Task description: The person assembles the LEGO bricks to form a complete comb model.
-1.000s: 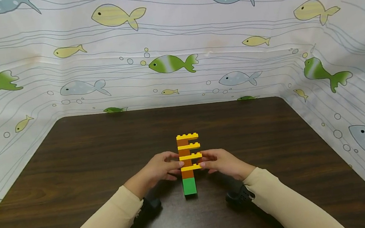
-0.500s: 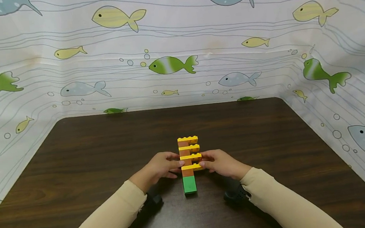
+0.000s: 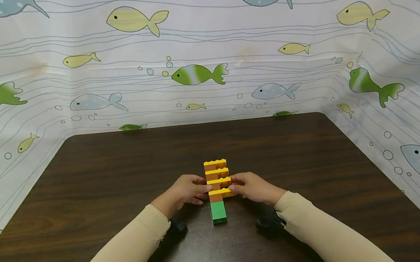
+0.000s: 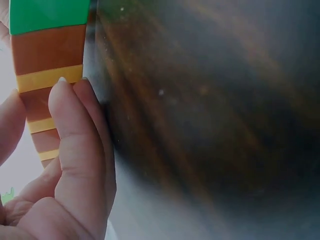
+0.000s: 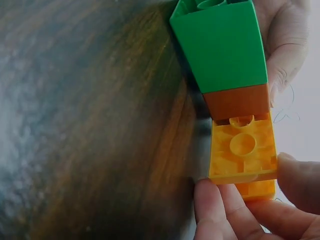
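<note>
A tower of toy building bricks stands between my hands in the head view. It has a green block [image 3: 218,212] at its near end, then orange-brown bricks [image 5: 239,101] alternating with thin yellow plates [image 3: 216,164] that stick out to the right. The tower leans away from me, and plate undersides show. My left hand [image 3: 184,192] pinches its left side at an orange-brown brick and plate, thumb on one face and fingers on the opposite. My right hand [image 3: 255,188] pinches the jutting end of a lower yellow plate [image 5: 243,150]. Whether the tower touches the table cannot be told.
The dark wooden table [image 3: 127,158] spreads around the hands. A white cloth with printed fish [image 3: 199,74] rises behind it and on both sides. Black wrist cameras [image 3: 271,223] sit beneath both cream sleeves [image 3: 126,250].
The tower's top has tipped back and down away from me, so the plate undersides now show. Both hands have kept their hold, with the wrists shifting slightly inward.
</note>
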A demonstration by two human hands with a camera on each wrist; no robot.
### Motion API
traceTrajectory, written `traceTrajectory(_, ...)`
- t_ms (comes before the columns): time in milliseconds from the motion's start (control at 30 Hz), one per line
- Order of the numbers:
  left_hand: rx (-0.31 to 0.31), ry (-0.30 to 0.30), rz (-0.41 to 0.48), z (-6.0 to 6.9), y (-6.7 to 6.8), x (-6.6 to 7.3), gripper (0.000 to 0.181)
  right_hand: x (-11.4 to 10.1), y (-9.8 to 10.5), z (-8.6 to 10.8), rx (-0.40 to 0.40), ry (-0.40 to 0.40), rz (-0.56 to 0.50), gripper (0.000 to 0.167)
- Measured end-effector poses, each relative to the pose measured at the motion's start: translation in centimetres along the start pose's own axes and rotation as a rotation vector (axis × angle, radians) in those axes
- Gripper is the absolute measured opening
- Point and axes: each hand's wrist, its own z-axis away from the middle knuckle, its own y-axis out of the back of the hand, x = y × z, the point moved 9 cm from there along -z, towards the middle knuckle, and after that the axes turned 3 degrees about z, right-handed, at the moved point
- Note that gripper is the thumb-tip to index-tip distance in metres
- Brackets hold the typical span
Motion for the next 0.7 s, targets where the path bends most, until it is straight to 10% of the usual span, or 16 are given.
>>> traceTrajectory(700, 0.02, -0.028, -0.016, 0.47, -0.2, 0.44, 0.049, -0.11, 0.08, -0.19, 0.037, -0.013, 0.086, 0.035)
